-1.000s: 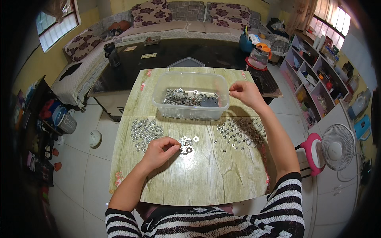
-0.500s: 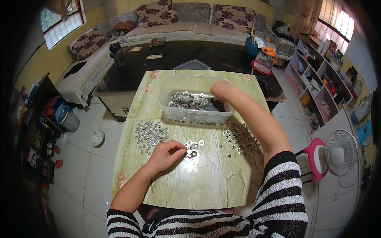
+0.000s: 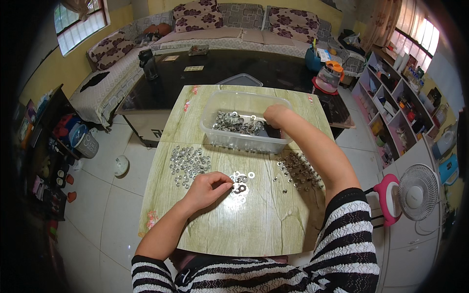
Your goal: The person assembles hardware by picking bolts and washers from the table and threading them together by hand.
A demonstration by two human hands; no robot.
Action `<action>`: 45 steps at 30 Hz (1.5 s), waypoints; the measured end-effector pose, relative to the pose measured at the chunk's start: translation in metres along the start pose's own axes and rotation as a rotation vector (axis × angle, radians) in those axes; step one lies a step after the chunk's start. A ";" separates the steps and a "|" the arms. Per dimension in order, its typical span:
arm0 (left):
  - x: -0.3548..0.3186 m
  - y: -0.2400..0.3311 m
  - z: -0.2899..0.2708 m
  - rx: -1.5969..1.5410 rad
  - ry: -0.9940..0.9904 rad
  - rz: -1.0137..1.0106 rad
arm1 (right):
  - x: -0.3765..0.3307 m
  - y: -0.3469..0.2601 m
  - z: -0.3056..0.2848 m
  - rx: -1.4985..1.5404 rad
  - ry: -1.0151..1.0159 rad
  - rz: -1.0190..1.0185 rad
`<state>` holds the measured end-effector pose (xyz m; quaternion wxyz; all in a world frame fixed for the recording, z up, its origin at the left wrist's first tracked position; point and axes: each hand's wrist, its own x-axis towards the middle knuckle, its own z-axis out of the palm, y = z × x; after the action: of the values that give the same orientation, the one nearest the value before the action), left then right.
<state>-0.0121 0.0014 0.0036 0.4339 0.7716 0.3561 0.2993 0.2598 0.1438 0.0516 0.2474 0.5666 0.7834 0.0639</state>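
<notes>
A clear plastic tub (image 3: 214, 108) stands at the far middle of a small wood-grain table (image 3: 254, 229) and holds a heap of silver washers (image 3: 234, 122). My right hand (image 3: 274, 116) reaches down inside the tub, with its fingers hidden among the washers. My left hand (image 3: 207, 188) rests on the table with its fingertips pinched at a small cluster of washers (image 3: 240, 181). A spread of silver washers (image 3: 188, 163) lies to the left, and a darker pile of small metal parts (image 3: 299, 170) lies to the right.
A dark low table (image 3: 234, 68) stands beyond the small table, with a sofa (image 3: 229, 22) behind it. A shelf unit (image 3: 395, 97) and a white fan (image 3: 415, 193) stand to the right. A bucket (image 3: 84, 141) and clutter sit on the tiled floor to the left.
My right hand has moved from the tub's right rim into the tub, down among the washers. My left hand has stayed at the small cluster of washers.
</notes>
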 end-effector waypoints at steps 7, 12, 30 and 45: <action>-0.001 -0.001 0.001 0.023 -0.016 -0.019 | -0.005 -0.006 -0.005 0.025 0.032 0.031; 0.000 -0.003 0.002 0.025 0.002 -0.015 | -0.004 -0.001 0.001 0.035 0.010 0.028; 0.004 0.001 0.008 -0.424 -0.121 -0.135 | -0.134 -0.124 0.007 0.833 0.870 -0.460; -0.001 0.013 0.012 -0.396 -0.239 -0.200 | -0.149 -0.153 0.030 1.177 0.929 -0.366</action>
<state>-0.0003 -0.0095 0.0093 0.6430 0.6624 0.3112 0.2256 0.1778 -0.0517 0.0140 -0.4421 0.3814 0.7930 -0.1737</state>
